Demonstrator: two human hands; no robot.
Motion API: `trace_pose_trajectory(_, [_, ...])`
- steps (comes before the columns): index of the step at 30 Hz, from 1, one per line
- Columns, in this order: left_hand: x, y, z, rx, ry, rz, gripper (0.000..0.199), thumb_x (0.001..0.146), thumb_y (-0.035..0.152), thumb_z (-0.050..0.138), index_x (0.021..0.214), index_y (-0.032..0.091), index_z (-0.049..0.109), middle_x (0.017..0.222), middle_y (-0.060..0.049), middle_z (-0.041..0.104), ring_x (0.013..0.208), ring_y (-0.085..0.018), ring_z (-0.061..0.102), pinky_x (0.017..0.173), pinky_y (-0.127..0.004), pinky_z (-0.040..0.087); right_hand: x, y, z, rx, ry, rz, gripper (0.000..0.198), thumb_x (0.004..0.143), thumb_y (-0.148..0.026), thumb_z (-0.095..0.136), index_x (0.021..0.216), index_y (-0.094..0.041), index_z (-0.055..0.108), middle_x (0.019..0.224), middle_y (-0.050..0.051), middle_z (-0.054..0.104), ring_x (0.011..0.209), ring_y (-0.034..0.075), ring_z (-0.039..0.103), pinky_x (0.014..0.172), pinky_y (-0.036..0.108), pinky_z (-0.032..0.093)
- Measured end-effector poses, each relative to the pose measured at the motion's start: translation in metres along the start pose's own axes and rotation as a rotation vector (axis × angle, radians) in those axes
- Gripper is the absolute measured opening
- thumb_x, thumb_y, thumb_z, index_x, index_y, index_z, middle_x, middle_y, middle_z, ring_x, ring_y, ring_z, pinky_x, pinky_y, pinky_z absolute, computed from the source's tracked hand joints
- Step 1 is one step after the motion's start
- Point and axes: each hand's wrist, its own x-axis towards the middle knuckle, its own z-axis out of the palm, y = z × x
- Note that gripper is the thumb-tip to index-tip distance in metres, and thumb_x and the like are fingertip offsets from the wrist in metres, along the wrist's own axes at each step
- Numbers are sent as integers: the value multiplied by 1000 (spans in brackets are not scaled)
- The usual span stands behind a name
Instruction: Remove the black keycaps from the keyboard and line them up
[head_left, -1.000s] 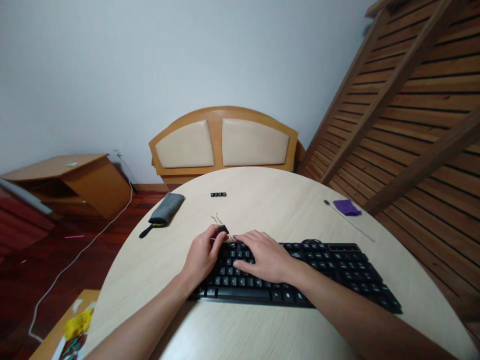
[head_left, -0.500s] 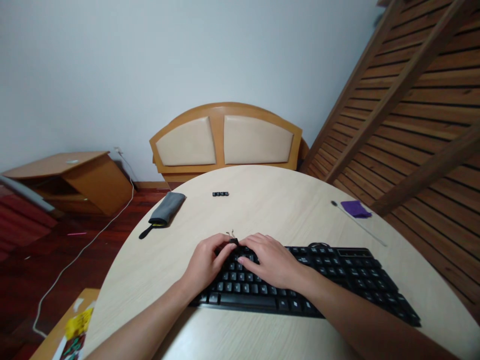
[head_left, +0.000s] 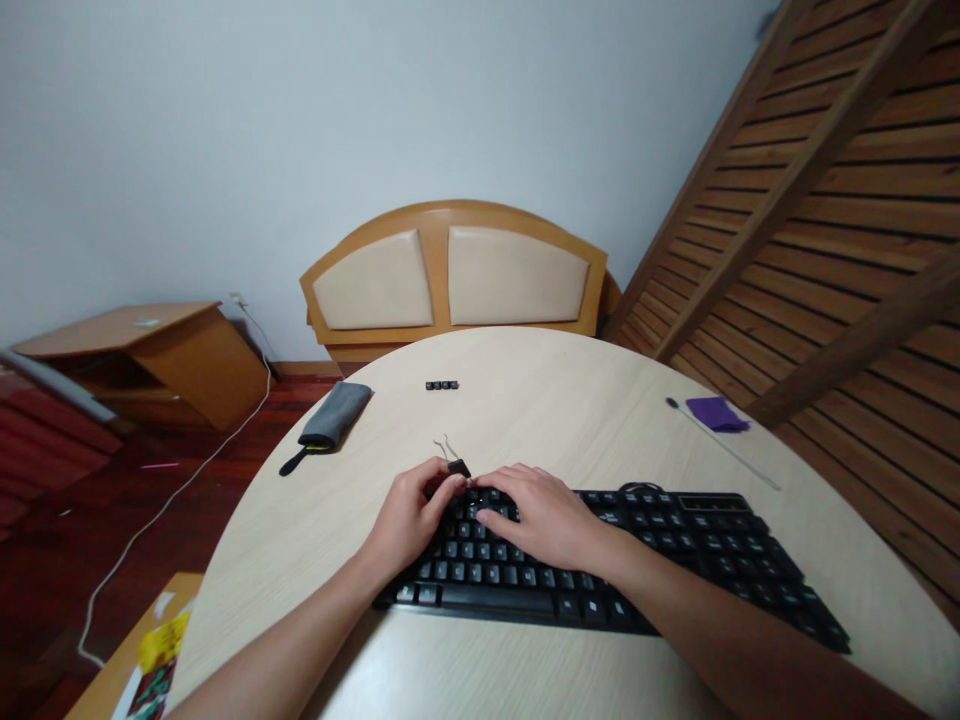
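Observation:
Pinched between the thumb and fingers of my left hand [head_left: 418,510] is a small keycap puller with a black handle [head_left: 459,468]; its two thin wires [head_left: 442,446] point away over the table. A black keyboard [head_left: 499,598] lies under both hands, near the table's front. My right hand [head_left: 536,515] rests over its upper left keys, thumb and index finger spread apart. That index fingertip meets the left thumb tip beside the puller; whether anything tiny is between them is too small to tell. Beyond the hands stand several loose black keycaps [head_left: 442,385] in a row.
A grey pouch [head_left: 337,415] lies at the round table's [head_left: 570,400] left edge. On the right are a purple cloth [head_left: 717,414] and a thin stick with a dark tip [head_left: 724,442]. The keyboard's coiled cable [head_left: 640,488] shows behind it.
The keycap puller has tilted left and away, so more of its black handle and wires shows. My left hand has shifted slightly; my right hand is nearly still.

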Motion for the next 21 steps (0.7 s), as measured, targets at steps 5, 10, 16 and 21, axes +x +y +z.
trace_pose_trajectory(5, [3, -5, 2, -56, 5, -27, 26, 93, 40, 52, 79, 19, 56, 76, -1, 69, 72, -17, 63, 68, -26, 46, 4, 0, 2, 24, 20, 55, 29, 92, -40, 54, 115, -27, 67, 113, 3, 71, 105, 24, 62, 93, 39, 45])
trace_pose_trajectory(10, [7, -7, 4, -81, 17, -39, 27, 94, 41, 51, 79, 19, 53, 72, 0, 66, 67, -16, 61, 65, -25, 45, 6, -1, 5, 18, 44, 100, 27, 92, -41, 55, 111, -29, 69, 107, 3, 73, 101, 24, 64, 88, 37, 47])
trace_pose_trajectory(16, [10, -6, 4, -113, 20, -55, 27, 94, 42, 50, 78, 19, 51, 72, 0, 65, 68, -16, 61, 67, -26, 45, 8, -1, 4, 18, 44, 97, 25, 92, -40, 56, 110, -30, 69, 106, 4, 73, 100, 24, 64, 86, 37, 48])
trace_pose_trajectory(21, [13, -6, 7, -66, 20, -77, 28, 93, 43, 51, 78, 20, 50, 71, 0, 66, 66, -16, 61, 64, -26, 45, 9, -1, 2, 44, 29, 91, 24, 93, -40, 54, 110, -31, 70, 108, 2, 73, 101, 23, 66, 85, 35, 48])
